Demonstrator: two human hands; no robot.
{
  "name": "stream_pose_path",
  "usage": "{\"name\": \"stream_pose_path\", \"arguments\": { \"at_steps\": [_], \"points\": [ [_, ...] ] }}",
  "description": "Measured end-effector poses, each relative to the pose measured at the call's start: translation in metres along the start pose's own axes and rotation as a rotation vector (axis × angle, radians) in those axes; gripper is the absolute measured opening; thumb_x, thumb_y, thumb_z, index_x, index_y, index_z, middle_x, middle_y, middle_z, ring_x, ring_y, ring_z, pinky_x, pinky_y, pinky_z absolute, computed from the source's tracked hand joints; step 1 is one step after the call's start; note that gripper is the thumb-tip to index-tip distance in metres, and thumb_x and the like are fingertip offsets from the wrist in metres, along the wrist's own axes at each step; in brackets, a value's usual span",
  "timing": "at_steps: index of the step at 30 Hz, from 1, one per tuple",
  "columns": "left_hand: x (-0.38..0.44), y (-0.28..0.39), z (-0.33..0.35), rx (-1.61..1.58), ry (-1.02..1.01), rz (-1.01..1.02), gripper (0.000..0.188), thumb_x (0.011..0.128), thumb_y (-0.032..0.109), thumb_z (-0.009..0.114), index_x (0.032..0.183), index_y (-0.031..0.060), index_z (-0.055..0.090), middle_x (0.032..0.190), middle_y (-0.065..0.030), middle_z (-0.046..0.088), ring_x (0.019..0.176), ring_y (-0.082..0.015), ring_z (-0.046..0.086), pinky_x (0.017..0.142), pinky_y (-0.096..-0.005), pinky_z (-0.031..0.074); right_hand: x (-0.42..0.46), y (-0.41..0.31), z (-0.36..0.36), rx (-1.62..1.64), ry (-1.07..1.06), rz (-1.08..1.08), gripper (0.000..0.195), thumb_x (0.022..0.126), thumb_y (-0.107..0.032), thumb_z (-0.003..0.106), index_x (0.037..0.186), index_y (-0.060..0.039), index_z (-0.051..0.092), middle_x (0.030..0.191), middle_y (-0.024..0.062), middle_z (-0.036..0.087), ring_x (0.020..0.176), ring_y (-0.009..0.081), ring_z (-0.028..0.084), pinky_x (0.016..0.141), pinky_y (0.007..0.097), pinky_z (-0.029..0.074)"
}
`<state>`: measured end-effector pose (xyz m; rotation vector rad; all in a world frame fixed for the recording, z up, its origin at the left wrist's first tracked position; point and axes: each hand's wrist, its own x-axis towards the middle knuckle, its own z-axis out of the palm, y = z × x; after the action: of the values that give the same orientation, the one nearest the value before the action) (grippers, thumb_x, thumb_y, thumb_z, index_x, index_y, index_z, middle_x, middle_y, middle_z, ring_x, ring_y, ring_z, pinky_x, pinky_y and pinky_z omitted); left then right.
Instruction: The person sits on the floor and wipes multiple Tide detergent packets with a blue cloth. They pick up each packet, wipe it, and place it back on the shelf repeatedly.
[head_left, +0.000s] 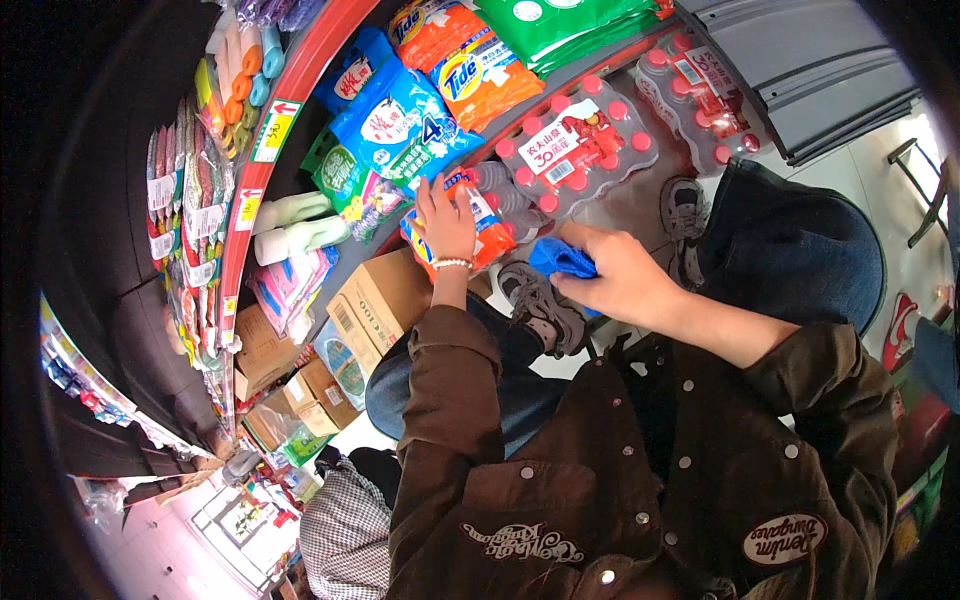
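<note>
My left hand (448, 221), with a beaded bracelet at its wrist, grips an orange Tide detergent bag (487, 225) from above, its fingers spread over the wrapping. The bag is tilted at the edge of the lower shelf, beside shrink-wrapped bottles. To the right of it, my right hand (611, 274) has a folded blue cloth (561, 257) pinched between thumb and fingers. The cloth is apart from the bag, above my shoe. Part of the bag is hidden by my left hand.
Blue detergent bags (397, 120), more orange Tide bags (480, 79) and green packs (555, 30) fill the shelf. Red-capped bottle packs (577, 146) stand on the floor beyond. Cardboard boxes (379, 300) are at the left, under a red shelf edge (259, 142). Another person's red shoe (900, 326) shows at the right.
</note>
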<state>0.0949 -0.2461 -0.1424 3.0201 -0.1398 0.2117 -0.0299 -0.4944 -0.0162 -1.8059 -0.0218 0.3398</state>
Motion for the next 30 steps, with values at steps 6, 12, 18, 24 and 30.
{"name": "stream_pose_path", "arguments": {
  "at_steps": [6, 12, 18, 24, 30],
  "points": [
    [0.083, 0.028, 0.028, -0.366, -0.023, 0.071, 0.026, 0.083, 0.018, 0.060, 0.106, 0.0059, 0.064, 0.102, -0.0139, 0.064, 0.092, -0.0282, 0.060, 0.080, -0.0362, 0.048, 0.004, -0.012, -0.009, 0.135, -0.019, 0.032, 0.030, 0.073, -0.017, 0.063, 0.098, -0.0023, 0.057, 0.084, 0.0214, 0.061, 0.079, 0.0389, 0.060, 0.071, 0.0432, 0.048],
    [0.140, 0.006, 0.087, -0.601, -0.242, -0.452, 0.031, 0.083, 0.030, 0.056, 0.084, -0.0003, 0.065, 0.078, -0.0120, 0.068, 0.070, -0.0265, 0.066, 0.063, -0.0379, 0.051, 0.010, -0.017, -0.018, 0.241, -0.060, 0.075, 0.033, 0.073, -0.013, 0.064, 0.103, -0.0025, 0.057, 0.091, 0.0201, 0.060, 0.084, 0.0366, 0.060, 0.074, 0.0410, 0.048],
    [0.147, -0.036, 0.126, -0.480, -0.010, -0.388, 0.039, 0.080, 0.036, 0.063, 0.074, -0.0025, 0.064, 0.060, -0.0119, 0.061, 0.044, -0.0224, 0.057, 0.051, -0.0345, 0.047, 0.015, -0.020, -0.021, 0.298, -0.121, 0.143, 0.035, 0.073, -0.013, 0.065, 0.106, -0.0032, 0.056, 0.095, 0.0189, 0.060, 0.087, 0.0365, 0.060, 0.076, 0.0405, 0.048],
    [0.165, 0.009, 0.073, -0.922, -0.406, -0.684, 0.028, 0.083, 0.029, 0.065, 0.087, 0.0021, 0.060, 0.072, -0.0050, 0.059, 0.055, -0.0133, 0.054, 0.047, -0.0262, 0.042, 0.017, -0.014, -0.022, 0.301, -0.066, 0.137, 0.035, 0.073, -0.012, 0.066, 0.106, -0.0036, 0.056, 0.095, 0.0184, 0.060, 0.088, 0.0369, 0.060, 0.077, 0.0401, 0.047],
    [0.170, 0.033, 0.026, -1.415, -0.335, -0.681, 0.021, 0.085, 0.006, 0.061, 0.092, -0.0002, 0.042, 0.098, -0.0174, 0.051, 0.087, -0.0347, 0.060, 0.077, -0.0465, 0.056, 0.016, -0.017, -0.022, 0.299, -0.051, 0.126, 0.031, 0.073, -0.013, 0.065, 0.100, -0.0017, 0.057, 0.086, 0.0193, 0.060, 0.079, 0.0356, 0.061, 0.071, 0.0407, 0.048]
  ]
}}
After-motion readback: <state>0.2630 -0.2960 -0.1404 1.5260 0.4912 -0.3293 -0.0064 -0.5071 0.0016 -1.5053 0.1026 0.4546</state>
